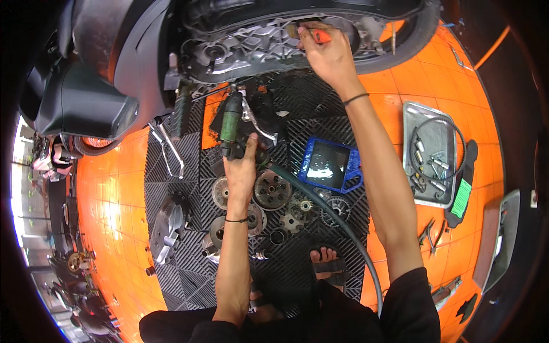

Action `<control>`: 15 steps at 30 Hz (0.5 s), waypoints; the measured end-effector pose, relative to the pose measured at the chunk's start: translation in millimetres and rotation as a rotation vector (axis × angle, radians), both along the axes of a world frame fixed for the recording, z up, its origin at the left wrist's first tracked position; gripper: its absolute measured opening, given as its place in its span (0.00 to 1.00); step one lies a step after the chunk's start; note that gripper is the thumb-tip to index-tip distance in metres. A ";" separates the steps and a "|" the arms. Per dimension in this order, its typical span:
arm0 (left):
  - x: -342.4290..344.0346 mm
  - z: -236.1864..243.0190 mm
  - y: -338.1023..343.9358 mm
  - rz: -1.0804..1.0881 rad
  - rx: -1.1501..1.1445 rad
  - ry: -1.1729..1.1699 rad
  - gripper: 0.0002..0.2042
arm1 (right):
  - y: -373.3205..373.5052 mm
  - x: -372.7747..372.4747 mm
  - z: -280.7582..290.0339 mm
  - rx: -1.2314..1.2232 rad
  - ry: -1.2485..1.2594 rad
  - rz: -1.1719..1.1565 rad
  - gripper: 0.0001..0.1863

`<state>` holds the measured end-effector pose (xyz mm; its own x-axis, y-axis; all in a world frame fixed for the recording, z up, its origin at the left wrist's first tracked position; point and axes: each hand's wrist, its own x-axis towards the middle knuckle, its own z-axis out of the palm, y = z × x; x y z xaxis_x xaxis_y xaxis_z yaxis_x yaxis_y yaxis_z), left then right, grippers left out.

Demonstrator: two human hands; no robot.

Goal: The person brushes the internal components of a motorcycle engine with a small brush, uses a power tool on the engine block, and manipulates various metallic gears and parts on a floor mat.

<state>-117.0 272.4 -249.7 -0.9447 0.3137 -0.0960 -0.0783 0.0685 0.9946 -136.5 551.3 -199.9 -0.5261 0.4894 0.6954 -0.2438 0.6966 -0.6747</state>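
Note:
My left hand (pixel 240 174) is closed around a green and black air tool (pixel 230 123), which points toward the scooter. A dark hose (pixel 320 199) runs from beside that hand toward my lap. Up at the scooter's opened engine case (pixel 257 44), my right hand (pixel 330 54) grips a brush with an orange handle (pixel 322 37). Its bristles (pixel 293 30) are against or very near the bare metal inside the case; actual contact cannot be made out. A silver lever-shaped part (pixel 249 117) lies just beyond the air tool.
Round metal drive parts (pixel 273 190) and gears lie on the black mat (pixel 189 274). Near them are a blue-framed tray (pixel 327 164) and a silver cover (pixel 168 226). A metal tray (pixel 409 154) with sockets, plus pliers (pixel 433 237), rests on orange tiles at right.

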 end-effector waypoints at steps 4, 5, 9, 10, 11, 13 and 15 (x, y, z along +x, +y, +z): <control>4.6 7.2 4.2 0.035 -0.029 0.008 0.10 | 10.1 12.5 -1.3 -0.271 0.016 0.186 0.17; 3.4 7.2 4.2 0.031 -0.039 0.018 0.10 | 8.6 10.8 0.7 -0.299 -0.004 0.162 0.17; 2.2 3.4 -1.9 0.044 -0.094 0.032 0.12 | -8.8 -8.3 7.9 -0.192 -0.051 -0.186 0.16; 3.6 5.2 -3.0 0.052 -0.101 0.042 0.13 | -16.1 -10.7 8.4 -0.168 -0.026 -0.250 0.15; 5.7 3.2 -0.8 0.122 -0.071 0.066 0.14 | -16.7 -15.0 7.9 -0.272 0.026 -0.200 0.15; 4.9 1.9 -2.3 0.126 -0.127 0.135 0.14 | -13.6 -18.4 4.0 -0.486 0.123 -0.103 0.16; 5.9 -2.8 -5.8 0.133 -0.118 0.102 0.13 | 3.3 -10.3 1.2 -0.555 0.106 0.106 0.17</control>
